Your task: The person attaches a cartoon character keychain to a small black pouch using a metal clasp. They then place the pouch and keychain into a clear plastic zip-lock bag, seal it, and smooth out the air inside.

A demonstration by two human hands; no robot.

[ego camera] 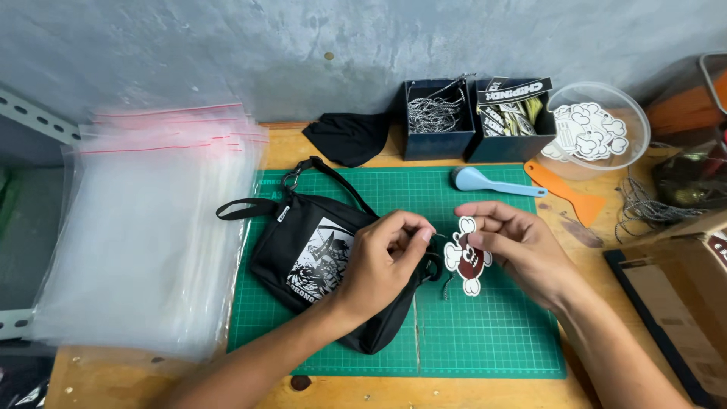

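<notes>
A small black pouch bag (303,254) with a white printed picture and a black strap lies on the green cutting mat (500,341). My left hand (386,257) rests over the bag's right end, its fingertips pinched on a thin ball chain by the bag's zipper. My right hand (511,246) holds a white and dark red skull-shaped tag (467,257) between thumb and fingers, just right of the left fingertips. The chain hangs down under the tag.
A stack of clear zip bags (144,227) lies at the left. Behind the mat stand a box of ball chains (437,117), a box of printed tags (511,117), a clear bowl of white tags (598,129), black cloth (348,136), a blue spoon (492,182), an orange scraper (568,193). A cardboard box (681,303) sits at the right.
</notes>
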